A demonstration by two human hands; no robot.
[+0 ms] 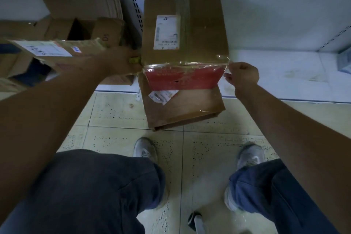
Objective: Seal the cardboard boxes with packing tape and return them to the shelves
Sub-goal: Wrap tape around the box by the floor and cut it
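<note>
So, center frame — a cardboard box (185, 30) is lying half on the low white shelf (275, 47), overhanging the tiled floor (117, 112). Clear packing tape (185, 65) is stretching across its front edge. Left hand (121, 61) is gripping a yellow-green tape dispenser (135, 60) at the box's left side; right hand (242, 77) is pinching the tape end at the right corner. More boxes (79, 30) are sitting upper left.

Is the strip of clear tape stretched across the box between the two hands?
Yes, the clear tape spans the box edge from the left hand to the right hand.
</note>
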